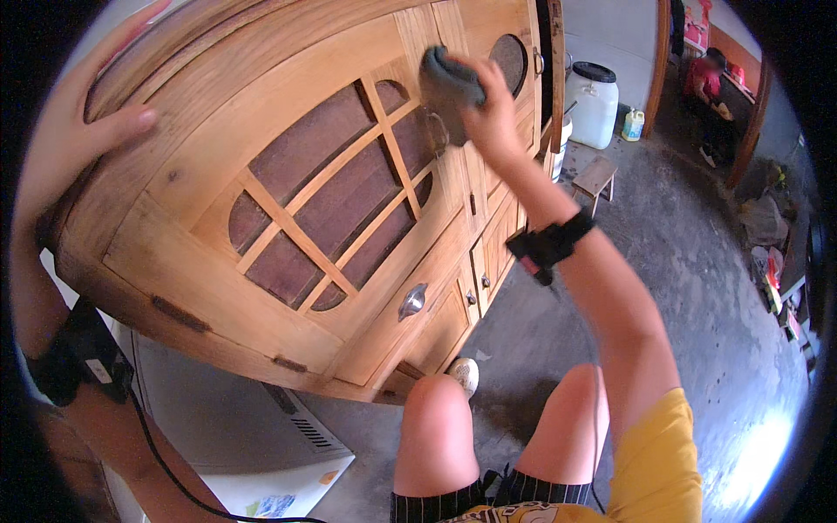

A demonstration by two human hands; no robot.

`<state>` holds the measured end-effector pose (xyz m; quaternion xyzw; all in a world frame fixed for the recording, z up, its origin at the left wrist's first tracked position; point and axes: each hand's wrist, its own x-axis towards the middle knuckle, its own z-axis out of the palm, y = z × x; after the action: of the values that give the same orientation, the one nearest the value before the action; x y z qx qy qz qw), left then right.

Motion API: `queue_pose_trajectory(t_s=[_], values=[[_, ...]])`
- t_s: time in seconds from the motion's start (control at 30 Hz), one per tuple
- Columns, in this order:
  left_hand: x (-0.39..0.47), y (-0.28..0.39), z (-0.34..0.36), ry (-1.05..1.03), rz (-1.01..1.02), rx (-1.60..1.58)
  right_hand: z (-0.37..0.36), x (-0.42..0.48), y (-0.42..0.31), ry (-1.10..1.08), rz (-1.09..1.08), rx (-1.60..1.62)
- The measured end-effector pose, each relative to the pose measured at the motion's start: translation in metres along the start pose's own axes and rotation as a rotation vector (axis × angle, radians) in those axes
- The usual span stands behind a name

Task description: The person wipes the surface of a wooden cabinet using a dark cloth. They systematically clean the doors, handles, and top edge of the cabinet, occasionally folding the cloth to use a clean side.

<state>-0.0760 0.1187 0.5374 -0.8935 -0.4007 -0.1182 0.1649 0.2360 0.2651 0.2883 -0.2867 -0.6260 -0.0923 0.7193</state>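
A wooden cabinet [314, 180] fills the left and middle of the head view. Its near door has a lattice over dark panels [346, 196]. In my right hand [490, 108] is a bunched dark grey-green cloth [451, 75], held against the cabinet front near the door's metal pull handle [438, 127]; some blur surrounds it. My left hand [82, 124] rests on the cabinet's top edge at the far left, fingers spread, with nothing seen in it. Lower on the front are a drawer with a metal cup-shaped pull [412, 301] and smaller doors with knobs.
A white appliance [261, 451] stands below left, beside the cabinet. Beyond the cabinet are a lidded plastic drum [592, 104], a jug [633, 124] and a wooden stool [594, 175]. A person [709, 98] sits past the doorway. Bags and other items [765, 222] line the right wall.
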Motion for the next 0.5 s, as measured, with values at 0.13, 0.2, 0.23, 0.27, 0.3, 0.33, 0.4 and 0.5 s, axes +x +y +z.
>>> queue_pose_trajectory(t_s=[0.13,0.2,0.23,0.27,0.3,0.33,0.4,0.5], values=[[-0.009,-0.023,-0.002,0.022,0.014,0.004,0.008,-0.083,-0.003,-0.024,0.184,-0.101],[-0.006,-0.034,0.007,0.031,0.051,-0.019,-0.007,-0.128,0.004,-0.108,0.289,-0.088],[-0.008,-0.017,-0.016,-0.005,0.049,0.022,-0.004,-0.148,-0.005,-0.154,0.388,0.011],[-0.008,-0.016,-0.02,-0.005,0.074,0.016,-0.012,-0.164,-0.002,-0.266,0.502,0.032],[-0.005,-0.012,-0.02,-0.015,0.053,-0.014,-0.025,-0.176,0.007,-0.377,0.613,0.038],[-0.005,-0.015,-0.01,-0.014,0.03,-0.064,-0.037,-0.174,0.012,-0.492,0.544,-0.053],[-0.008,-0.028,0.003,-0.001,0.005,-0.121,-0.051,-0.158,0.006,-0.433,0.637,-0.082],[-0.011,-0.037,-0.002,0.009,0.0,-0.094,-0.039,-0.091,-0.043,-0.186,0.332,-0.033]])
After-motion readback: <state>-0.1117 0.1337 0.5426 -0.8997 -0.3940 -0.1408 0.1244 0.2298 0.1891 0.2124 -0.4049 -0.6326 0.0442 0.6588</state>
